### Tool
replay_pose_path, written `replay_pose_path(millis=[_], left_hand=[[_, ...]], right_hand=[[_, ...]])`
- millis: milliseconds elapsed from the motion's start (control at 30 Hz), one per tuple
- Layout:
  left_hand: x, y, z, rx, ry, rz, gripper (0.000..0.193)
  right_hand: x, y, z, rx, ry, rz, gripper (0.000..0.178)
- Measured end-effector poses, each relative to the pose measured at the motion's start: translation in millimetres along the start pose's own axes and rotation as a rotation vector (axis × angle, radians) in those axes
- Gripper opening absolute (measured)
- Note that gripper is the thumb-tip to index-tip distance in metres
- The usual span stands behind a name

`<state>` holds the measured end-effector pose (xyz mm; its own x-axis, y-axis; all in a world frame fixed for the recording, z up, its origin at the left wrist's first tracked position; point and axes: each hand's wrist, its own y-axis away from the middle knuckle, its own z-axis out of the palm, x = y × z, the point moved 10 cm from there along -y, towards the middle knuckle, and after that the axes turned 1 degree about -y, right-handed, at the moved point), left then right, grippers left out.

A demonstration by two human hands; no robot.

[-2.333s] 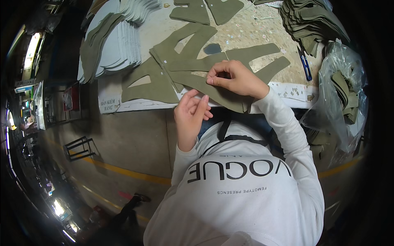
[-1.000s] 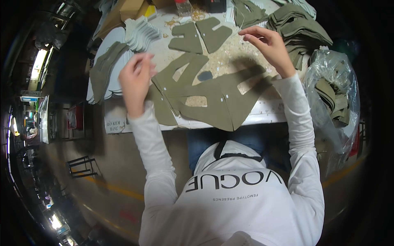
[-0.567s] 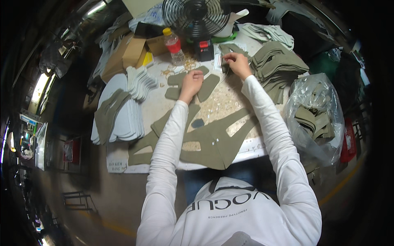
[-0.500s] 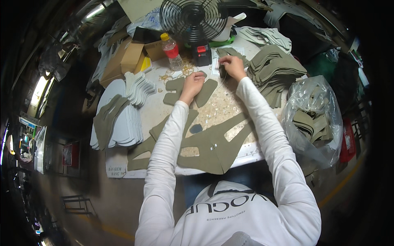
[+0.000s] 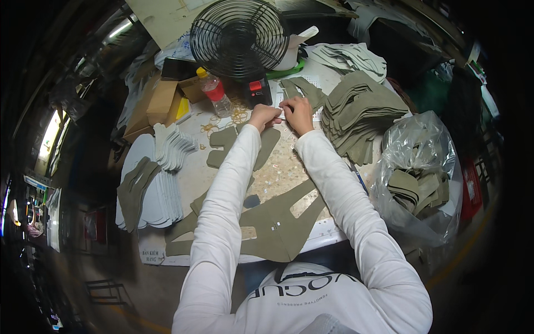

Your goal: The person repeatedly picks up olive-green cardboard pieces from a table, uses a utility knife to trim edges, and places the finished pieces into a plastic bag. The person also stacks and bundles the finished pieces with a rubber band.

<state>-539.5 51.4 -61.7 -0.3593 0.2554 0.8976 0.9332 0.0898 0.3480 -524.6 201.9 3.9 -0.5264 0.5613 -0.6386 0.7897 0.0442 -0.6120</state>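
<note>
My left hand (image 5: 264,117) and my right hand (image 5: 299,114) are close together over the middle of the table, fingers pinched. Whatever lies between the fingertips is too small to make out. Just beyond them is a white printed sheet (image 5: 282,96), with olive cut pieces (image 5: 307,89) lying partly over it. Beside and under my left wrist are flat olive pieces (image 5: 222,139) with slots. Nearer my body a large olive shoe-upper piece (image 5: 281,236) with cut-out openings lies flat, carrying small white marks. A small dark oval patch (image 5: 252,201) sits by it.
A black fan (image 5: 239,39) stands at the back, near a bottle (image 5: 214,92) and rubber bands (image 5: 239,114). Stacks of olive pieces (image 5: 361,106) and a clear bag (image 5: 414,172) are on the right. Pale grey stacks (image 5: 161,195) and a cardboard box (image 5: 161,103) are on the left.
My left hand has left the slotted olive pieces and moved toward my right hand. My right hand has come nearer, away from the olive pieces on the sheet. The whole view has shifted slightly.
</note>
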Motion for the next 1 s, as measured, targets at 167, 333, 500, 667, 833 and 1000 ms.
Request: replay_pose_path(millis=[167,333,500,667,833,1000], left_hand=[[-1,10,1,-0.026,0.121,-0.076,0.022],[-3,4,3,-0.042,0.118,-0.051,0.023],[-4,4,2,-0.001,0.107,-0.025,0.022],[-5,5,-1,0.058,0.139,-0.028,0.023],[-3,4,3,0.035,0.085,-0.016,0.024],[4,13,-4,0.101,0.177,0.028,0.026]], right_hand=[[-4,2,0,0.006,0.038,-0.023,0.011],[-1,0,2,-0.013,0.039,-0.009,0.011],[3,-1,4,-0.020,0.017,0.014,0.011],[1,-1,1,0.001,0.003,-0.029,0.010],[5,-2,3,0.017,-0.035,-0.012,0.008],[8,-5,1,0.066,-0.136,-0.030,0.010]])
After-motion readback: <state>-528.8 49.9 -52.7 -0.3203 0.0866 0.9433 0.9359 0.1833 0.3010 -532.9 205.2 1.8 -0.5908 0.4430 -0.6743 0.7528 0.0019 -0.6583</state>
